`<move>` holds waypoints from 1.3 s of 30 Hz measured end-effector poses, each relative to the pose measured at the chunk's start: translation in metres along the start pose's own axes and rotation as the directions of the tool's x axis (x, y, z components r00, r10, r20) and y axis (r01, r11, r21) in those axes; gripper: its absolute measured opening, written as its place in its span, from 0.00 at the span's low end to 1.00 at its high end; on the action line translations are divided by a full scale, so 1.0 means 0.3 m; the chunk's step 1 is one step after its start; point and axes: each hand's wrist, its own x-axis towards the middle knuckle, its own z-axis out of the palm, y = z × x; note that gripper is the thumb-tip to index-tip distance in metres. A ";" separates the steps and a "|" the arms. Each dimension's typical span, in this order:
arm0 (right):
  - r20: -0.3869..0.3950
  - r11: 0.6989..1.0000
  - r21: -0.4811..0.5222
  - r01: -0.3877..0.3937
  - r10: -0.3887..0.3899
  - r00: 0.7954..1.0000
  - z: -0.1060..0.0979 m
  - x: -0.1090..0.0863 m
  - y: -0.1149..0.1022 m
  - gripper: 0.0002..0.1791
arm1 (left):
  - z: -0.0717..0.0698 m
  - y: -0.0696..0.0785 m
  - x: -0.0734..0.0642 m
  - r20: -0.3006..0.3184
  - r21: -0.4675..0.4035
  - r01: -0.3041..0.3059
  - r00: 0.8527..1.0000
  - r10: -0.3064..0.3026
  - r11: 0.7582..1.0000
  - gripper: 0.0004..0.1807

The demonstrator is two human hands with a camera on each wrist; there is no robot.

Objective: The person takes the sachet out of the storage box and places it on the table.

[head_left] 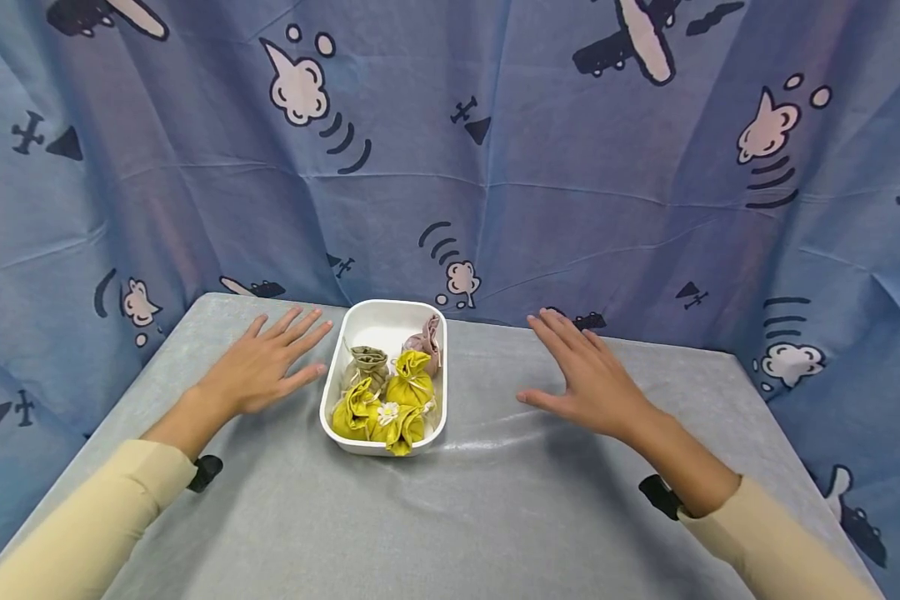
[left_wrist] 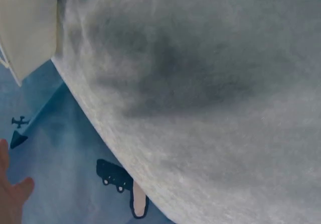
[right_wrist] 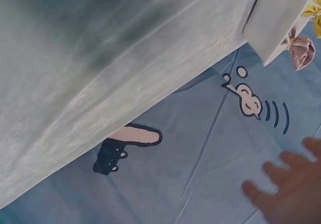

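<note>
A white plastic bin (head_left: 384, 310) stands on the grey table, holding several small drawstring pouches. Yellow-green pouches (head_left: 410, 387) fill its near part, one with a white flower on it. An olive-brown pouch (head_left: 369, 364) sits at the left, and a dusty pink pouch (head_left: 425, 340) leans at the right wall. To the bin's left my left hand (head_left: 258, 367) hovers with fingers spread, thumb close to the rim; whether it touches cannot be told. My right hand (head_left: 588, 379) is held over the table, well right of the bin, fingers extended and holding nothing.
The grey cloth-covered table (head_left: 465, 517) stretches around the bin, its far edge close behind it. A blue curtain (head_left: 555, 225) with printed planes and clouds hangs behind and at both sides. Dark wrist bands (head_left: 206, 472) show near both cuffs.
</note>
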 end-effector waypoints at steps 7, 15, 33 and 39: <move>0.010 0.979 0.184 0.089 -0.092 0.996 0.023 0.016 -0.048 0.57 | 0.043 0.011 -0.023 0.025 -0.043 -0.052 0.998 0.053 0.998 0.38; 0.053 0.919 0.384 0.092 -0.121 0.991 0.093 0.037 -0.116 0.55 | 0.069 0.009 -0.046 0.058 -0.068 -0.078 0.995 0.082 0.995 0.39; 0.050 0.775 0.605 0.182 -0.266 0.963 0.200 0.086 -0.263 0.47 | 0.090 0.018 -0.038 0.041 -0.123 -0.111 0.992 0.117 0.986 0.38; 0.065 0.770 0.607 0.197 -0.296 0.953 0.229 0.100 -0.308 0.44 | 0.096 0.020 -0.037 0.037 -0.150 -0.115 0.992 0.122 0.982 0.38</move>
